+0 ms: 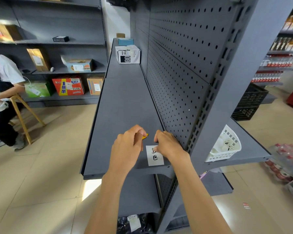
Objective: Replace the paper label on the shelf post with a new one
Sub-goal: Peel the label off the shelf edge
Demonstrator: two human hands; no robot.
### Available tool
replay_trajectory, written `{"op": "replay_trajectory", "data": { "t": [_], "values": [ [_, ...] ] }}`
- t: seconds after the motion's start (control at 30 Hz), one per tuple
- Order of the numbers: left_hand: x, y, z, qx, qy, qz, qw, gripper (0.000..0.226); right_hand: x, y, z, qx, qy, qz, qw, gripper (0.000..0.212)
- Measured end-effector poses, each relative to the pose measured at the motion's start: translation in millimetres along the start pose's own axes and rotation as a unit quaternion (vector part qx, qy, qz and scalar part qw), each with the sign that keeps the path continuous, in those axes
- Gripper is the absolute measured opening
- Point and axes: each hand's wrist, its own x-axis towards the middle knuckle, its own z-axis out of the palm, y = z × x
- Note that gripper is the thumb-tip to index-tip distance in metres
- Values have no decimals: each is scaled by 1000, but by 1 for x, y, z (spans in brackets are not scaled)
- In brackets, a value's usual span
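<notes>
A white paper label (pixel 155 157) with black handwritten characters lies flat on the grey shelf (pixel 123 102), near its front right corner. My right hand (pixel 169 144) rests over the label's top edge, fingers curled down on it. My left hand (pixel 127 147) hovers just left of the label, its fingers closed around a small yellow object (pixel 145 136) whose tip sticks out. The grey slotted shelf post (pixel 227 92) rises just right of my right hand. No label is visible on the post.
A black-and-white box (pixel 127 54) and a blue box (pixel 125 41) sit at the shelf's far end. A pegboard panel (pixel 181 61) backs the shelf. A white basket (pixel 225 146) stands on the right shelf. A seated person (pixel 2 92) is at left.
</notes>
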Motion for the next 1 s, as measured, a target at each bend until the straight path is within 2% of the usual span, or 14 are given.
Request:
{"op": "replay_trajectory", "data": {
  "t": [0.27,0.37,0.47,0.53,0.63,0.83,1.0],
  "values": [
    [-11,3,-2,76,23,16,997,22,-2,1,5,-5,16,-12,1000,18],
    [-1,-6,13,144,-37,20,989,16,-4,3,4,-3,26,-15,1000,22],
    [13,-13,30,168,-145,4,975,38,-6,3,-3,-5,5,-11,1000,32],
    [20,-13,36,162,-180,-9,970,51,-5,3,-8,-8,-10,-8,1000,36],
    [30,-10,40,175,-192,-29,965,60,-1,1,-11,-20,-18,-2,1000,37],
    [42,-10,37,214,-241,-61,945,54,6,-3,-12,-45,-23,-6,999,34],
    [38,-13,40,170,-222,-44,959,52,2,-4,-11,-41,-31,-12,999,25]
  ]
}}
